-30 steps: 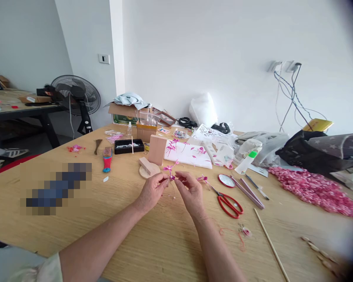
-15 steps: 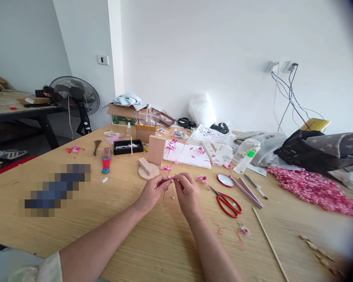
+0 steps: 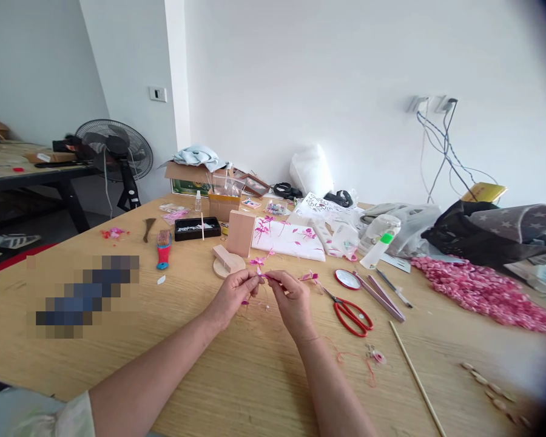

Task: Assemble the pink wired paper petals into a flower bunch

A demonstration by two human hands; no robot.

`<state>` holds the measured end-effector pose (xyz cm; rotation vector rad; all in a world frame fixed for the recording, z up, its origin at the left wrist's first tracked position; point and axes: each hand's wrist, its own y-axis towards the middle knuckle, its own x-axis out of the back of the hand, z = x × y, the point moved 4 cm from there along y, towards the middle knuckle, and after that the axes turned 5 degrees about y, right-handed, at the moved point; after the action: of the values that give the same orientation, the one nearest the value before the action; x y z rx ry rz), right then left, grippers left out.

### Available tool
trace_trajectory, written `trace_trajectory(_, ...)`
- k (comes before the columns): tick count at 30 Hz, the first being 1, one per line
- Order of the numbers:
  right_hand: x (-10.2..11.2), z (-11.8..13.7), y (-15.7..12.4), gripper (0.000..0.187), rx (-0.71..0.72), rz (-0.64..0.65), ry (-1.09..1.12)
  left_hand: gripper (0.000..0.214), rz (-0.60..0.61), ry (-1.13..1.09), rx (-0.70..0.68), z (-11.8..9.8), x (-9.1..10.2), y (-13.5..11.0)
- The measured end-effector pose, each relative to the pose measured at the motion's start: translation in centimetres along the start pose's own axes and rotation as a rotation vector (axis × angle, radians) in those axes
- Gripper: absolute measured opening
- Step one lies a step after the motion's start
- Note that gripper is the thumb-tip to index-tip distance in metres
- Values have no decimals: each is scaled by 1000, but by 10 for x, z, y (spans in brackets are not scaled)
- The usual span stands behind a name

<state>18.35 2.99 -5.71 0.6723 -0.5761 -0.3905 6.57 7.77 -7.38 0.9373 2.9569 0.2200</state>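
Above the wooden table [image 3: 227, 382], my two hands meet over a slender sprig with pink artificial flowers [image 3: 257, 261]. My left hand [image 3: 232, 296] pinches its stem between thumb and fingers. Close by on the right, my right hand [image 3: 295, 301] pinches the same stem. Thin wires or threads dangle below the fingertips, and a small purple petal [image 3: 246, 302] shows under the left fingers. Another pink flower piece [image 3: 310, 277] lies just beyond the right hand. Red-handled scissors [image 3: 352, 317] rest to its right. The fingers partly hide the pinched spot.
Wooden blocks [image 3: 241, 233] stand behind my hands beside a white cloth [image 3: 295, 246] bearing pink flowers. Rightward are a round mirror [image 3: 347, 279], a long stick [image 3: 416, 376] and a pink heap [image 3: 477, 291]. A red-blue brush [image 3: 164, 250] and black tray [image 3: 197, 229] lie left.
My fingertips have shifted slightly along the stem, and the right hand has turned a little. The purple petal now shows below the left fingers. The whole view has shifted slightly.
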Motion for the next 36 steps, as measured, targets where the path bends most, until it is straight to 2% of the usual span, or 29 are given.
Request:
trace_trajectory(6, 1, 0, 1, 12, 10, -31, 50, 22, 68, -164, 58, 1, -3, -1)
trace_trajectory(11, 2, -7, 2, 10, -27, -70, 143, 17, 144, -366, 77, 0, -7, -1)
trace_trajectory(14, 2, -10, 2, 9, -48, -67, 176, 15, 153, -413, 77, 0, -7, 0)
trace_trajectory(16, 4, -10, 3, 9, -67, -54, 170, 17, 128, -358, 77, 1, -5, 0)
trace_trajectory(20, 10, -2, 5, 21, -44, -60, 82, 20, 30, -128, 27, 2, 1, 0)
trace_trajectory(24, 9, 7, 4, 13, 41, -29, -33, 23, 18, -28, -50, -1, 0, 0)
trace_trajectory(27, 3, 6, 1, 7, 34, -10, -59, 23, -9, -28, -56, -1, 1, 1)
trace_trajectory(29, 1, 0, 0, 5, -58, -51, 0, 21, -50, -55, -57, -1, 2, 2)
trace_trajectory(32, -2, -14, -3, 13, -341, -125, 234, 19, -89, -148, -21, 1, 5, 2)
trace_trajectory(34, -8, -20, -6, 21, -514, -95, 436, 19, -78, -215, 21, 3, 4, 2)
trace_trajectory(36, -14, -20, -7, 25, -603, -34, 601, 20, -50, -235, 58, 5, 3, 2)
